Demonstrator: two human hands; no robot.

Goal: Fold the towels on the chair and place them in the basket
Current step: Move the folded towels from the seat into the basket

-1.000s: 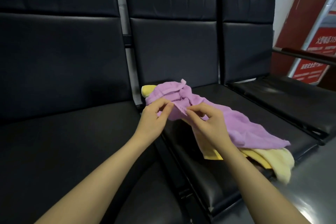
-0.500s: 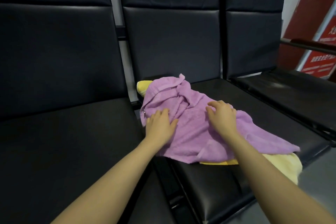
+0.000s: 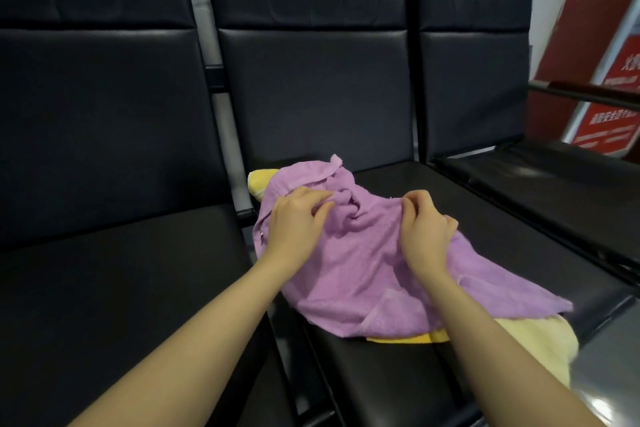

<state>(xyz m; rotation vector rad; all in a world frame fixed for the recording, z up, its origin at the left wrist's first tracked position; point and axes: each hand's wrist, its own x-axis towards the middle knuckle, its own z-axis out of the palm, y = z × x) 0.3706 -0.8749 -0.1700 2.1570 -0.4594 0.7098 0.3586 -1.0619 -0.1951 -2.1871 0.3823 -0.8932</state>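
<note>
So the purple towel [image 3: 363, 274] is lying crumpled on the middle chair [image 3: 398, 374] of a row of black padded seats, spreading from near the backrest out toward the front right corner; it's sitting on top of a yellow towel [image 3: 519, 350], which is poking out at the back left by the seat gap and hanging over the front right edge; both hands are working on the purple one; the left hand [image 3: 294, 218] is resting on its upper left part with fingers curling in and bunching a fold of cloth near the rumpled middle; the right hand [image 3: 426, 225] is sitting on the right side, fingers curled down and pinching the fabric at a raised edge, so both are gripping towel rather than lying flat; the seat to the left is showing bare black cushion, and there's a red sign [image 3: 609, 107] leaning behind an armrest [image 3: 588, 97] at far right; no basket showing anywhere in this view.
</note>
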